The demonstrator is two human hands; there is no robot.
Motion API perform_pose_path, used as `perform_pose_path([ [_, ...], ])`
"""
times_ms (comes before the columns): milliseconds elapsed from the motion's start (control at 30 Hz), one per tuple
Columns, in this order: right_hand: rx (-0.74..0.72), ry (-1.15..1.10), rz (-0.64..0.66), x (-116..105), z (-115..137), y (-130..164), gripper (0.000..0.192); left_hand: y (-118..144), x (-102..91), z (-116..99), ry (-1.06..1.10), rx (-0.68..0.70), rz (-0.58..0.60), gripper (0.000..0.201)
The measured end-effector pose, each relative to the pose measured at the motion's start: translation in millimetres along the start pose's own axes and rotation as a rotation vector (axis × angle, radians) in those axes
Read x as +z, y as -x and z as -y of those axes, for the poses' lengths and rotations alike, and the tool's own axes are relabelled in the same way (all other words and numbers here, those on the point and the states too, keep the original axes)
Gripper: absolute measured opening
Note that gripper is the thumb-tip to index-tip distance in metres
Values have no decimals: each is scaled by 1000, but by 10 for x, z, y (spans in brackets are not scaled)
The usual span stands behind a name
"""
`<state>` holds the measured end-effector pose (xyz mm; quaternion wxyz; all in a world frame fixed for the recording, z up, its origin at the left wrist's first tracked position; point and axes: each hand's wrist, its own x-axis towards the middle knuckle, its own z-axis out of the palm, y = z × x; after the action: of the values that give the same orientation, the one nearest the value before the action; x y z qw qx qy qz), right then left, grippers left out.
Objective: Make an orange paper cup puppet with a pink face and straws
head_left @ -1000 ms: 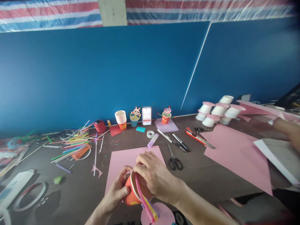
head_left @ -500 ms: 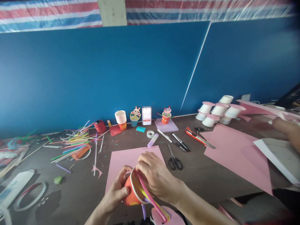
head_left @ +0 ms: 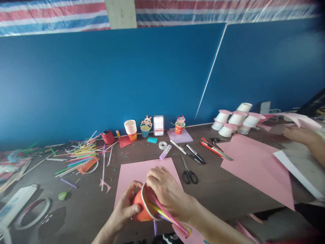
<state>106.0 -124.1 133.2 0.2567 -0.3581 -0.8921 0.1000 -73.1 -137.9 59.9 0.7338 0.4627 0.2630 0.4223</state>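
In the head view, my left hand (head_left: 125,205) is holding a red-orange paper cup (head_left: 140,205) with a white rolled rim, thumb pressing its outside and fingers curling around the wall. The cup is tilting, its mouth facing right, over the near edge of the dark brown bench (head_left: 213,186). My right hand (head_left: 166,189) is reaching in at the rim with fingers bent; its fingertips are hiding inside, so I cannot tell whether they are pinching anything. A pink plastic straw (head_left: 172,219) and a yellow plastic straw (head_left: 166,213) are sticking out beneath that hand. Beyond the cup, a flat pink paper sheet (head_left: 128,174) is lying, and black-handled scissors (head_left: 187,170) are resting just beside its right edge. Toward the bench's right end, another person's hand (head_left: 297,135) is touching curled pink paper (head_left: 302,120).
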Motion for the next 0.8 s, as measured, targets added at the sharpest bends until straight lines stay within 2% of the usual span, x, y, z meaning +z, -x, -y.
perform_pose_path([
  [267,-26,101,-23,85,-55,-1,6,4,-64,47,-53,26,-45,48],
  [367,-14,149,-29,108,-72,5,6,9,-49,31,-144,45,-151,39],
  [467,-26,166,-20,109,-80,13,7,-5,-1,-17,-223,-12,-281,27],
  [567,-68,176,-6,88,-86,10,8,-42,42,-38,-148,-94,-236,21],
  [667,-91,135,70,66,-105,-11,6,-81,59,2,-91,-145,-181,19],
  [800,-64,-40,125,77,-218,-45,2,-135,62,84,-94,-130,-252,24],
])
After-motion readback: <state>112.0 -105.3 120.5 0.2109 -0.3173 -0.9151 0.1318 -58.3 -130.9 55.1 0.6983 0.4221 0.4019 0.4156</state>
